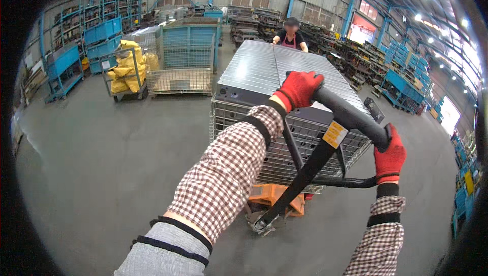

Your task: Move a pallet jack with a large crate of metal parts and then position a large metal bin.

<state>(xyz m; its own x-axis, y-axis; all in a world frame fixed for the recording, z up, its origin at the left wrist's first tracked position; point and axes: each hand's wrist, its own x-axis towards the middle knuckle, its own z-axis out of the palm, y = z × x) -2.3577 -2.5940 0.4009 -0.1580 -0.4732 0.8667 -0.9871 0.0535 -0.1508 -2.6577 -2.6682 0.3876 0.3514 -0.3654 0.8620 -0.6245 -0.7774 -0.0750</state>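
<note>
Head view shows you a grey floor (127, 174) and, on it just ahead, a wire-mesh cage (230, 118) topped by ridged silvery metal panels (254, 68). Well apart to the left stands a blue bin (189, 47), with yellow sacks (124, 75) beside it. A co-worker (290, 38) is at the panels' far edge. Low at the cage's near side sits the orange pallet truck (274, 193), its black handle (351, 113) slanting up to you. Your red-gloved left hand (301, 90) wraps the handle's upper left end; your red-gloved right hand (390, 156) grips its right corner. Between them is a small yellow-and-white label (335, 134).
</note>
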